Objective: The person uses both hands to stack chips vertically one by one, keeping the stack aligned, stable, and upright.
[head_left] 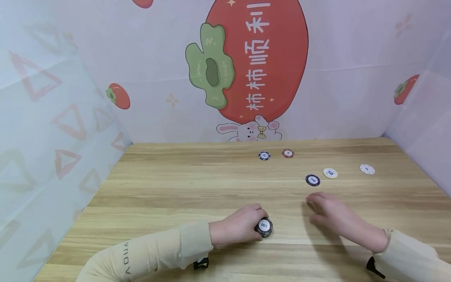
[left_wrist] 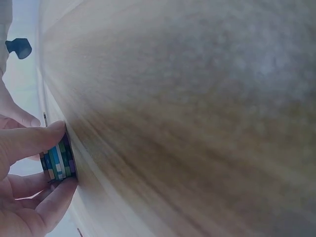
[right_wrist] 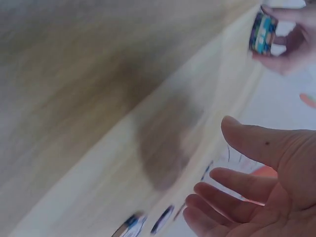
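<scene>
My left hand (head_left: 239,226) grips a short stack of poker chips (head_left: 264,228), its top chip dark and marked 100. In the left wrist view, thumb and fingers pinch the stack (left_wrist: 60,162) from either side, and its edge shows layers of several colours standing on the wood. My right hand (head_left: 334,215) hovers over the table to the right, fingers relaxed and holding nothing; its shadow falls on the wood. Just beyond its fingertips lies a dark chip marked 500 (head_left: 312,180), with a cream chip marked 50 (head_left: 330,173) beside it.
Farther back lie a blue chip marked 10 (head_left: 264,156) and a red chip (head_left: 287,153). A white chip (head_left: 367,169) lies alone at the right. Behind the wooden table (head_left: 176,172) hangs a printed cloth (head_left: 155,58), with more cloth at both sides.
</scene>
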### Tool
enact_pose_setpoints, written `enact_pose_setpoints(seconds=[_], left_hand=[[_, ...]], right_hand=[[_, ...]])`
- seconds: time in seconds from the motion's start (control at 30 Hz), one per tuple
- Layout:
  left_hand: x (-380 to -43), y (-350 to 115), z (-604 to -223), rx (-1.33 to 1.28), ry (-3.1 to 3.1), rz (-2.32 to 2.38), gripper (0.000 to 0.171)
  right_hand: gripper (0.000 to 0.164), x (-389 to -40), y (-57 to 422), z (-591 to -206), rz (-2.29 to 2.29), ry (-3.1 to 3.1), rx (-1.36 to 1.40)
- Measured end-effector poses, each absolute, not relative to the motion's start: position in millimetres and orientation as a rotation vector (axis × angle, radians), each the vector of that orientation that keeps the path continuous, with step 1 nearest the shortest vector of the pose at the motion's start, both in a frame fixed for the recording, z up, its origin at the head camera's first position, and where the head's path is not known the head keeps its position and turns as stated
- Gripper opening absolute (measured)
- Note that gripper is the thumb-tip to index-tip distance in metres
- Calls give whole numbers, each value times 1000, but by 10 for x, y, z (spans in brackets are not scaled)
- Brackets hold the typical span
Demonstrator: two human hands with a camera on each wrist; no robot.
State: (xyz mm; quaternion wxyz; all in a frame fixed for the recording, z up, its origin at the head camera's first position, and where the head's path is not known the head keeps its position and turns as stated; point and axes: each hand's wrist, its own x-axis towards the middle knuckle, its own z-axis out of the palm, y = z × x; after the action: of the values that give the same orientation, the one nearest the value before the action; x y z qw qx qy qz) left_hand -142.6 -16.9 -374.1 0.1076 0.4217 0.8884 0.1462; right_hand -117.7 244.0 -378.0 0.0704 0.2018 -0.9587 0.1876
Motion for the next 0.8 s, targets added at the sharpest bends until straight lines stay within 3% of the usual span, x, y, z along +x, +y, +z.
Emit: enact_pose_setpoints(seconds=[0.43,0.8], left_hand=[[-1429,-162,-3727,1226,2622,414,37],[-1426,-167,-3735,1236,2634,402,37]], right_hand=[[51,-1157,2796,-3830,572,-2970,421],[44,-1148,2929,-3883,504,-2962,333]])
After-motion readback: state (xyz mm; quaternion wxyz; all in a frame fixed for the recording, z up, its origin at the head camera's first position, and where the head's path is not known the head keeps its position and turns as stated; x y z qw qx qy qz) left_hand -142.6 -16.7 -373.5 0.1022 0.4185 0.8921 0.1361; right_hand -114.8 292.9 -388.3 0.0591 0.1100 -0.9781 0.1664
